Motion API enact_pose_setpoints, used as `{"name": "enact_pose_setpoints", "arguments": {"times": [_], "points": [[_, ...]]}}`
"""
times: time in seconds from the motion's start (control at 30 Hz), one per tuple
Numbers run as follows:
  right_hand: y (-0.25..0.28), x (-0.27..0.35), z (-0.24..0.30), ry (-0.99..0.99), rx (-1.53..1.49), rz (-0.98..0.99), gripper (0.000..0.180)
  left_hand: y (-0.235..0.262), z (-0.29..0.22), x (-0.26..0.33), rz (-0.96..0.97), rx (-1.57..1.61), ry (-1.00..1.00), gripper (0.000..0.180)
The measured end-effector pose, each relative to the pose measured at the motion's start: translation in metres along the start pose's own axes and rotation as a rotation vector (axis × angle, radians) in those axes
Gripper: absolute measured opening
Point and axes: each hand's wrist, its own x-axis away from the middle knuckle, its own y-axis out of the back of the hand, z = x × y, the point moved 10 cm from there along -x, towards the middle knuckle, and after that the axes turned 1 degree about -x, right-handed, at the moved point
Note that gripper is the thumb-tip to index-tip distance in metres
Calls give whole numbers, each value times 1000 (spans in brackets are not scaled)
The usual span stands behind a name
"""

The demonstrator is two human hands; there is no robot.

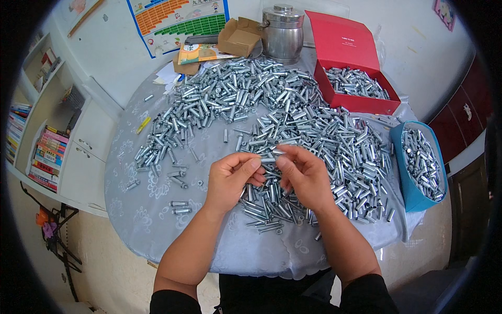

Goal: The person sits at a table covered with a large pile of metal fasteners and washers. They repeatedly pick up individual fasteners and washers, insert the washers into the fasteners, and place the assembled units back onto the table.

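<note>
My left hand [230, 179] is closed, thumb and forefinger pinching one end of a silvery expansion bolt [268, 160] held level above the table. The fingertips of my right hand [307, 177] close round the bolt's other end, so part of it is hidden. Beneath and beyond both hands spreads a big heap of loose metal sleeves and bolts [340, 157]. Two expansion bolts [181, 211] lie side by side to the left of my left forearm. A single nut [200, 183] rests near my left wrist.
A red lidded box [361, 107] and a blue bin [401, 162], both filled with metal pieces, stand on the right. At the back are a steel canister [283, 36] and an open cardboard box [238, 39]. A yellow tool [143, 125] lies left on the grey tablecloth [130, 220].
</note>
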Motion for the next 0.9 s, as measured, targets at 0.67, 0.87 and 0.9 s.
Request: {"name": "enact_pose_setpoints", "arguments": {"times": [0.67, 0.87, 0.9], "points": [[1, -3, -1, 66, 148, 12, 20, 1, -1, -2, -27, 20, -35, 21], [-1, -2, -4, 15, 82, 35, 17, -1, -1, -1, -8, 39, -23, 22], [-1, -3, -5, 30, 114, 44, 18, -1, 0, 0, -6, 48, -15, 22]]}}
